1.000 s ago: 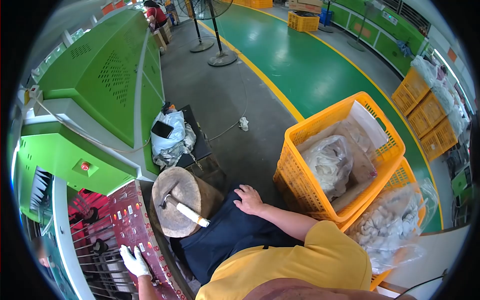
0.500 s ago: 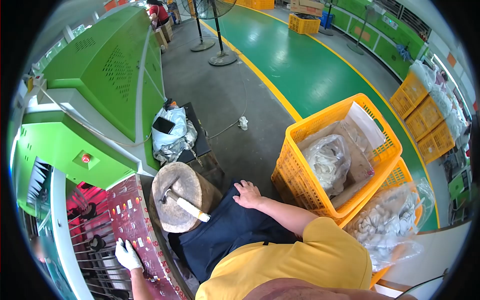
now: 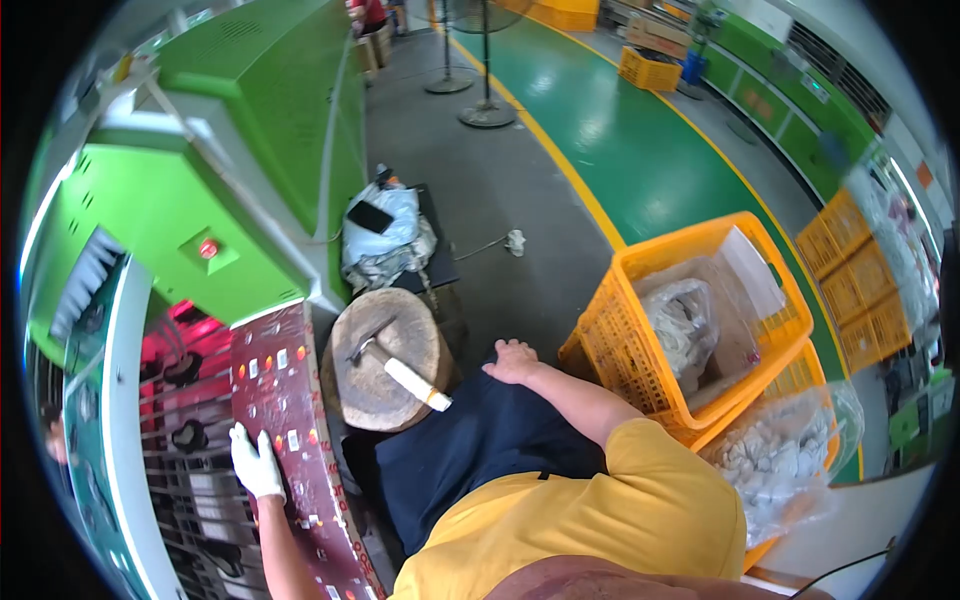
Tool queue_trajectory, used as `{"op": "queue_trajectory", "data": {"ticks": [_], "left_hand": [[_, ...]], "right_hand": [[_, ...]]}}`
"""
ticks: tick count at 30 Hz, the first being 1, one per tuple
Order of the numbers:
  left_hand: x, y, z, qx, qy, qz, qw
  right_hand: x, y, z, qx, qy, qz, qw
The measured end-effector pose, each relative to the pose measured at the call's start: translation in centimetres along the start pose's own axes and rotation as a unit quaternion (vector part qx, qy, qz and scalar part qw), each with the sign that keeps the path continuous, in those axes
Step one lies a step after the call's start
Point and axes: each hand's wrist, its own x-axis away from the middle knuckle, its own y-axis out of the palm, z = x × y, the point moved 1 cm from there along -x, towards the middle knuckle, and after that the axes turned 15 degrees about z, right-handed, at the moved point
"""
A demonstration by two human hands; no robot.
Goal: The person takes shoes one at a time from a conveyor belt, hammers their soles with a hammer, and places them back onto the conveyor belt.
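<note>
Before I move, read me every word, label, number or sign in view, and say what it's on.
"O": on the near side edge of the red board; the characters beside it are unclear.
White stickers on the board's face: too small to read.
Small lit panel on the far green machine: too small.
I can read nothing else.

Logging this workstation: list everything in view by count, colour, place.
Round wooden block: one, tan, centre-left
Wrapped-handle hammer: one, white handle, on block
Printed board: one, maroon, left
Metal machines: several, green, left and right
Round button: one, red, left machine
Rectangular phone: one, black, on light-blue plastic bag
Slatted plastic crates: two near right, several beyond, orange
Clear bags of white items: two, near crates
Fan stands: two, black, back
Person: one, red top, back
Shirt: one, yellow, torso
Gloved left hand: one, white, on board
Bare right hand: one, on dark trousers
</note>
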Motion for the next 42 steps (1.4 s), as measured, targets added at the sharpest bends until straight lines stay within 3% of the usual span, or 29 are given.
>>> {"op": "queue_trajectory", "data": {"ticks": [30,34,42], "left_hand": [[0.1,-1.5,1.6,-0.066,-0.002,-0.006,0.998],[0.1,0.3,-0.3,-0.030,0.052,0.052,0.997],[0.1,-3.4,2.3,-0.034,0.013,0.051,0.998]], "right_hand": [[0.8,1.2,-0.6,0.007,-0.012,0.035,0.999],[0.8,0.9,-0.1,0.002,-0.011,0.043,0.999],[-1.0,4.0,1.6,-0.006,-0.056,0.088,0.995]]}}
